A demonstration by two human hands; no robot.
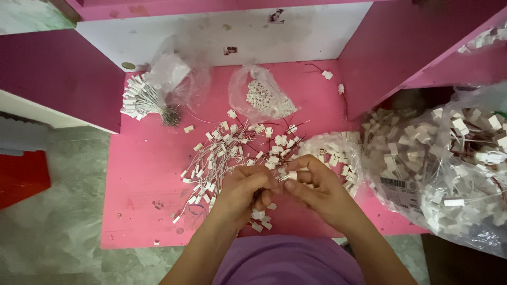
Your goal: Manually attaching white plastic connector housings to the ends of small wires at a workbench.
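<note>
Over the near middle of a pink table [142, 174], my left hand [244, 191] and my right hand [317, 191] meet with fingertips together. Between them they pinch a small white plastic connector with thin wire [289, 176]. A loose pile of the same white connectors on thin wires [232, 150] spreads just beyond my hands. A few white connectors [261, 220] lie under my left wrist. My purple top shows at the bottom edge.
A tied bundle of wired connectors [141, 100] lies at back left beside a clear bag [171, 71]. A small clear bag of pieces [261, 97] sits at back centre. Two more clear bags of connectors [338, 153] [449, 169] stand right. Magenta panels [58, 74] flank the table.
</note>
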